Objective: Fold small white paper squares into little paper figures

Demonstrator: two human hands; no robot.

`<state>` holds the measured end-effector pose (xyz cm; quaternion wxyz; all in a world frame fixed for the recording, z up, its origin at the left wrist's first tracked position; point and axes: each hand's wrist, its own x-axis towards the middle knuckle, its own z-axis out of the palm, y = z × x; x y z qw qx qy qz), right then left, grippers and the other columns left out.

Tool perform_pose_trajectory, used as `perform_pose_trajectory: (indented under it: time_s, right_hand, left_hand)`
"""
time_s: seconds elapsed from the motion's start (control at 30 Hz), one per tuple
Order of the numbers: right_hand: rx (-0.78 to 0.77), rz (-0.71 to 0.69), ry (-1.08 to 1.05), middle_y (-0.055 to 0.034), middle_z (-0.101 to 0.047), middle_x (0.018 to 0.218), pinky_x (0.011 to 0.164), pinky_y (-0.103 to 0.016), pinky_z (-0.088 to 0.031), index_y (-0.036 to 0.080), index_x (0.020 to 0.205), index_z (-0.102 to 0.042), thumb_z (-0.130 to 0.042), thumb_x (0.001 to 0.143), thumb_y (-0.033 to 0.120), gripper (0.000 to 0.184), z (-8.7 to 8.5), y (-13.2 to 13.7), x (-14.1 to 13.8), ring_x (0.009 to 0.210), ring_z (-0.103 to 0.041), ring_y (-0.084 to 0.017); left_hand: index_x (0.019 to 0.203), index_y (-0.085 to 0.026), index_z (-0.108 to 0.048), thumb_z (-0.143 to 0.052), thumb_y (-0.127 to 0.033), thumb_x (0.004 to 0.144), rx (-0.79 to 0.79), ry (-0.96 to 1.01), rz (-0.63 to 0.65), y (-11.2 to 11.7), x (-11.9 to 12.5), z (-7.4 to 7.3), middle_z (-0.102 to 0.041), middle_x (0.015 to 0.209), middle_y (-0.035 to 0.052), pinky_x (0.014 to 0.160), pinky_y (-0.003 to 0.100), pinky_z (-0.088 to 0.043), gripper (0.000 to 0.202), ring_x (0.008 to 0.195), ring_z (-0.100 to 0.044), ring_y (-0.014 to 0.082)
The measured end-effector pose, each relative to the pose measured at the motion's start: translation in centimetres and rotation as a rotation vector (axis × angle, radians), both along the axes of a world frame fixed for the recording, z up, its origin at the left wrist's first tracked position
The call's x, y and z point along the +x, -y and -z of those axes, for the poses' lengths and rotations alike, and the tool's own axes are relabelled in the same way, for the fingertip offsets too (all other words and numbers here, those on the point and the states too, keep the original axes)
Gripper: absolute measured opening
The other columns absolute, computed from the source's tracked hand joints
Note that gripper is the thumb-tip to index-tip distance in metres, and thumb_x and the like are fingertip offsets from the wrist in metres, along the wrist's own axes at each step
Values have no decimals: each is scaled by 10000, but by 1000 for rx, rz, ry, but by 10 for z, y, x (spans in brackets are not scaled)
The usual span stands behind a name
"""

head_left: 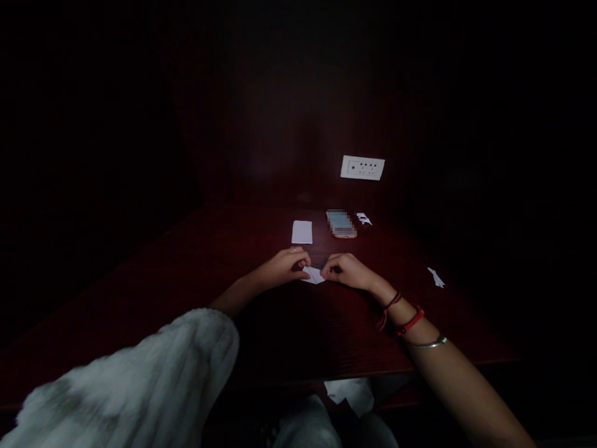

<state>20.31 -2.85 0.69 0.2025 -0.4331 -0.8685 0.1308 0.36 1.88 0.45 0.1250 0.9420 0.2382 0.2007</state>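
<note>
Between my two hands is a small folded piece of white paper [315,275], with crease lines showing on its face. My left hand [285,266] grips its left end, thumb below and fingers curled above. At the right end, my right hand [347,270] pinches the paper between thumb and fingertips. Both hands are low over the dark red tabletop. Just beyond them lies a flat white stack or sheet of paper [302,232]. A phone [341,224] with a blurred screen rests to the right of that.
Folded white paper scraps [364,219] sit beside the phone, and another folded paper piece [436,277] lies at the right of the table [186,249]. A white wall socket [362,168] is on the back panel. Whitish crumpled material [351,394] shows below the table's front edge.
</note>
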Motion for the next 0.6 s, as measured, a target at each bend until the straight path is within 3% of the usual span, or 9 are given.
perform_pose_trajectory:
  time_s: [0.13, 0.23, 0.37, 0.6]
  right_hand:
    - [33, 141, -23, -31, -550, 775, 633, -202, -349, 149, 801, -587, -581, 627, 230, 192, 5, -4, -1, 697, -484, -104]
    - [-43, 215, -24, -17, -550, 725, 578, -190, -348, 144, 803, -576, -590, 612, 247, 218, 8, -6, -2, 625, -476, -89]
    - [-163, 306, -26, 2, -553, 638, 517, -171, -332, 147, 729, -579, -560, 632, 217, 121, 7, -5, -6, 550, -467, -69]
    - [-160, 432, -151, 14, -549, 586, 479, -164, -331, 151, 713, -571, -566, 608, 192, 113, 9, -12, -7, 507, -468, -60]
  left_hand:
    - [900, -178, -537, -463, -296, 737, 60, -81, 56, -2, 0, 3, -502, 902, 19, 777, 228, -325, 215, 862, -456, 118]
    - [920, -186, -536, -441, -285, 753, 89, -106, 51, -3, 1, 5, -512, 915, 17, 792, 235, -317, 217, 877, -455, 120]
    - [938, -194, -526, -432, -292, 758, 111, -135, 9, -1, 2, 5, -520, 928, 15, 786, 242, -323, 226, 885, -456, 130]
    - [1025, -202, -482, -402, -304, 778, 83, -242, -28, 7, 2, 2, -498, 1058, 27, 837, 262, -301, 279, 980, -427, 148]
